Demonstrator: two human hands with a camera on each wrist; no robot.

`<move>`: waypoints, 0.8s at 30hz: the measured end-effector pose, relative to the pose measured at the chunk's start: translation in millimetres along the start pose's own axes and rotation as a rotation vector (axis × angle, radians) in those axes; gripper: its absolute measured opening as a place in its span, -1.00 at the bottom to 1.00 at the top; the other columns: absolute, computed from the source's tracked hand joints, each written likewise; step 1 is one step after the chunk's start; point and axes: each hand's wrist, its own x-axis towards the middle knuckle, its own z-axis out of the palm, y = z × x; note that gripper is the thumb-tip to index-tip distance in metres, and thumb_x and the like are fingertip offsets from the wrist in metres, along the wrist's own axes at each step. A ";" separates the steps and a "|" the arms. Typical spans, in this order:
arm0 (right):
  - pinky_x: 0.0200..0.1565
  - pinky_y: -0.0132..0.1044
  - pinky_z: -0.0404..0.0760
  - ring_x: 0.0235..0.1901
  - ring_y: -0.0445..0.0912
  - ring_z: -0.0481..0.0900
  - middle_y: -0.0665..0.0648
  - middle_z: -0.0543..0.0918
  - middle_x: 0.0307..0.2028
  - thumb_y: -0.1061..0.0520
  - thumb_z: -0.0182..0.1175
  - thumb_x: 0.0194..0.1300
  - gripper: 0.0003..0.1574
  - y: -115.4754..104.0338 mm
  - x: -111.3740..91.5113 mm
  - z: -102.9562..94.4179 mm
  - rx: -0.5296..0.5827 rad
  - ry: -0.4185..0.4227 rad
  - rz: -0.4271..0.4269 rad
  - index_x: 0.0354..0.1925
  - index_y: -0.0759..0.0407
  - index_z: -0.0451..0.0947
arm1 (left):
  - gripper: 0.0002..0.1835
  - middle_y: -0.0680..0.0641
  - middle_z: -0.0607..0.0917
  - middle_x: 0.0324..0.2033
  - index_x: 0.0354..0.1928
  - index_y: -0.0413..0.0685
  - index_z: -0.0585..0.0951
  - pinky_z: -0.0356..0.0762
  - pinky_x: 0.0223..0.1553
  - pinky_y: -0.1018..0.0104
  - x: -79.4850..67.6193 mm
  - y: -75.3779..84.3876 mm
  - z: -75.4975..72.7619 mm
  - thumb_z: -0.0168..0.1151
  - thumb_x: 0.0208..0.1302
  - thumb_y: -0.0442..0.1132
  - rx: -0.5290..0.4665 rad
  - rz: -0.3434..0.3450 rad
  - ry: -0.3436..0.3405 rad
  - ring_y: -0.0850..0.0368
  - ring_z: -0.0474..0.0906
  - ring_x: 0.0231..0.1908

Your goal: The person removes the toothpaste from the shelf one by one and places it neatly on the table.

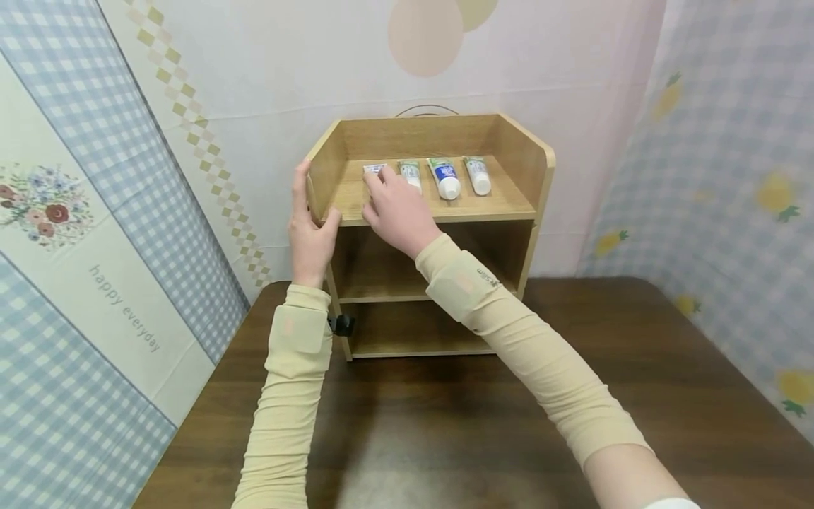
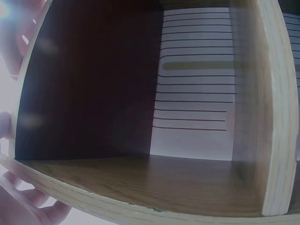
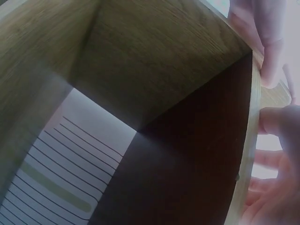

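Note:
My left hand (image 1: 311, 233) grips the left side panel of a small wooden shelf (image 1: 439, 215), its thumb at the front edge of the top board. Over the top board, the fingers of my right hand (image 1: 397, 212) are curled about a small squeeze tube (image 1: 374, 169) at the far left. Only the flat end of that tube shows; the rest lies hidden beneath the hand. To its right lie a green-and-white tube (image 1: 410, 173), a larger blue-and-white tube (image 1: 445, 178) and a white tube (image 1: 478, 174), side by side with their caps toward me.
The shelf stands at the back of a dark brown table (image 1: 445, 424). Low walls edge its top board on the back and sides, and open compartments (image 1: 407, 329) lie below. Patterned cloth (image 1: 254, 78) hangs behind and at both sides.

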 end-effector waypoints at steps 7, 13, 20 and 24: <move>-0.28 -0.13 0.53 -0.34 0.02 0.44 0.26 0.45 -0.16 0.17 0.01 0.30 -0.74 1.6 13.2 4.4 -0.011 -0.018 0.022 -0.10 0.29 0.46 | -0.18 0.14 0.37 0.38 0.42 0.35 0.24 0.30 -0.25 0.38 0.8 1.8 1.3 0.05 0.13 -0.46 -0.008 -0.016 0.002 0.09 0.39 -0.10; -0.26 -0.07 0.57 -0.26 0.08 0.53 0.27 0.44 -0.10 0.09 0.05 0.31 -0.69 0.4 25.9 6.9 -0.038 -0.074 0.089 -0.07 0.26 0.45 | -0.14 0.31 0.34 0.36 0.40 0.56 0.21 0.29 -0.42 0.38 1.6 1.1 1.8 0.03 0.12 -0.43 -0.005 0.001 -0.019 0.14 0.41 -0.23; -0.12 -0.08 0.59 -0.15 0.09 0.55 0.25 0.39 0.00 0.01 0.05 0.34 -0.52 -0.6 34.6 10.4 -0.052 -0.115 0.168 0.07 0.32 0.45 | -0.14 0.37 0.31 0.36 0.40 0.60 0.20 0.19 -0.55 0.39 -0.7 -1.0 1.4 0.01 0.12 -0.42 0.001 0.005 -0.020 0.11 0.38 -0.42; -0.01 -0.10 0.54 -0.02 0.08 0.49 0.24 0.40 0.01 0.00 0.02 0.35 -0.54 -2.1 33.2 14.1 -0.095 -0.102 0.172 0.02 0.32 0.51 | -0.13 0.36 0.30 0.37 0.40 0.59 0.20 0.20 -0.54 0.39 -2.5 -1.7 0.9 0.01 0.13 -0.44 -0.001 -0.007 -0.019 0.12 0.39 -0.38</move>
